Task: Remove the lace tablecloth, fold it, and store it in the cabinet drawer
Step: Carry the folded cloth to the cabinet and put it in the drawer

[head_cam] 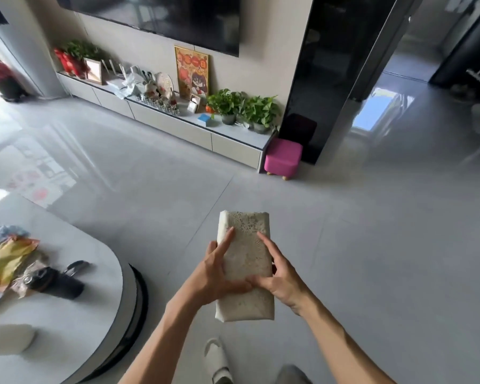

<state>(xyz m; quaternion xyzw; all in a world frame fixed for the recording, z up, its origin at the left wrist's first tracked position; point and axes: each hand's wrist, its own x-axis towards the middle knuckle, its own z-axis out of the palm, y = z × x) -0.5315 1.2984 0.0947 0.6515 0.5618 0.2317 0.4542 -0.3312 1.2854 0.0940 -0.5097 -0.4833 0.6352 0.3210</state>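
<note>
The lace tablecloth [245, 253] is folded into a thick cream rectangle and hangs in the air over the grey floor, lower centre of the head view. My left hand [219, 275] grips its left side, thumb on top and index finger stretched along the edge. My right hand [277, 275] grips the right side, thumb pressed on the top face. The long low cabinet [178, 126] with closed drawer fronts runs along the far wall under the TV. A rounded white table [75, 309] stands at the lower left with no cloth on it.
On the table lie a yellow packet [6, 259], a black case [57, 281] and a white object [7, 338]. Potted plants [244, 109], frames and ornaments line the cabinet top. A pink stool [283, 157] stands at its right end. My slipper [215, 358] shows below.
</note>
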